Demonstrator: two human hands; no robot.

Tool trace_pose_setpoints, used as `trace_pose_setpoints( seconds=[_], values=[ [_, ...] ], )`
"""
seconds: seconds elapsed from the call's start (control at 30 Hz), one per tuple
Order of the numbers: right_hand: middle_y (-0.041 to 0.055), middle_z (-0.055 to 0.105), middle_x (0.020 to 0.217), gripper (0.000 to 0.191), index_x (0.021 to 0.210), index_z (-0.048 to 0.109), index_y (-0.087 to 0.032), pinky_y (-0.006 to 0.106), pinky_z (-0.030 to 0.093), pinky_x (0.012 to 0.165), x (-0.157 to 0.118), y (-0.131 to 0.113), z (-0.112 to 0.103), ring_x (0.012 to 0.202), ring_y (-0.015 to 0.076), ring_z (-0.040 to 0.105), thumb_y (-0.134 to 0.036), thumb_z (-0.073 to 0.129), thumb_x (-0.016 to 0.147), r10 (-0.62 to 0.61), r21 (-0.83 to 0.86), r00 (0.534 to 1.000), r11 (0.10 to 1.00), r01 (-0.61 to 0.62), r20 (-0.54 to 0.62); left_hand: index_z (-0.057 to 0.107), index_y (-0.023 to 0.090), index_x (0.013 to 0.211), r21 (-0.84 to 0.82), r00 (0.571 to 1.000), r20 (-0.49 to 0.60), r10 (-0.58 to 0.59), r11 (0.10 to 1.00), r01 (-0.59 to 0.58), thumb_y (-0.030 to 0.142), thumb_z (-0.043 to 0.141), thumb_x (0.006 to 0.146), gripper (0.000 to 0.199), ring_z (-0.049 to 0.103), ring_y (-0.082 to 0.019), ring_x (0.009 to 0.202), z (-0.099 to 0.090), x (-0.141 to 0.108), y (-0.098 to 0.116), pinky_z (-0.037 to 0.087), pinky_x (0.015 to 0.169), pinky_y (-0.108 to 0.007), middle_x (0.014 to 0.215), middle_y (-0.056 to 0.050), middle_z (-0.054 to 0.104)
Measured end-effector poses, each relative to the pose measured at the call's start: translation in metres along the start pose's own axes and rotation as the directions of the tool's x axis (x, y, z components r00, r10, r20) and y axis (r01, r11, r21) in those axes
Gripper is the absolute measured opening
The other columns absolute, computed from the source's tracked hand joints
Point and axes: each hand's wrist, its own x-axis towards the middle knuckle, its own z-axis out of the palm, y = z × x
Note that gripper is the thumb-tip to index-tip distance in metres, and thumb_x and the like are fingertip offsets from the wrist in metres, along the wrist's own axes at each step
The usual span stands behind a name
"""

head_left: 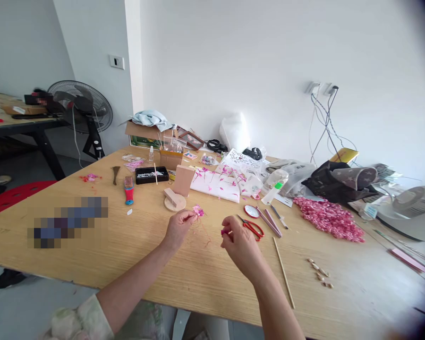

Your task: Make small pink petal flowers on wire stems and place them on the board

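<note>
My left hand [180, 227] pinches a small pink flower [198, 210] between thumb and fingertips, with thin reddish thread trailing from it over the table. To its right, my right hand [235, 238] is closed on a small dark-pink piece [225, 232], mostly hidden by the fingers. Red-handled scissors [254, 228] lie just beyond the right hand. Behind the left hand stand a round wooden base with a block [175, 200] and an upright wooden board [183, 180].
Farther back, pink blossoms lie on a white pad [216, 186]. A heap of pink pieces [329, 219] sits right, near tweezers [271, 222] and a wooden stick [283, 271]. A black tray [151, 175] and a brush [129, 191] lie left. A fan [81, 104] stands beyond the table.
</note>
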Motion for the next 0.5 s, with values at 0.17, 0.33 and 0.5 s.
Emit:
trace_pose_setpoints(
  seconds=[0.17,0.33,0.5],
  values=[
    [0.0012,0.053,0.067,0.015,0.070,0.049,-0.020,0.022,0.032,0.052,-0.002,-0.007,0.000,0.059,0.0127,0.049,-0.010,0.037,0.071,-0.178,-0.185,0.984,0.968,0.171,-0.019,0.059,0.014,0.063,-0.009,1.000,0.015,-0.006,1.000,0.006,0.024,0.049,0.073,0.016,0.049,-0.011,0.062,0.001,0.005,-0.005,0.038,0.059,-0.020,0.061,0.001,0.053],
    [0.0026,0.053,0.075,0.018,0.070,0.052,-0.019,0.021,0.035,0.059,0.002,-0.009,0.006,0.065,0.0117,0.049,-0.009,0.037,0.075,-0.278,-0.100,0.959,0.957,0.271,-0.061,0.056,0.014,0.059,-0.036,0.998,0.046,-0.051,0.998,0.053,0.022,0.050,0.071,0.015,0.043,-0.009,0.056,0.003,0.002,0.005,0.035,0.052,-0.019,0.055,0.003,0.046],
    [0.0027,0.053,0.076,0.020,0.074,0.056,-0.019,0.020,0.036,0.057,0.004,-0.007,0.025,0.063,0.0104,0.049,-0.010,0.038,0.077,-0.333,-0.079,0.931,0.943,0.324,-0.149,0.054,0.015,0.056,-0.080,0.992,0.083,-0.093,0.992,0.099,0.024,0.050,0.070,0.017,0.043,-0.009,0.054,0.011,-0.002,0.017,0.035,0.051,-0.019,0.053,0.003,0.046]
  ],
)
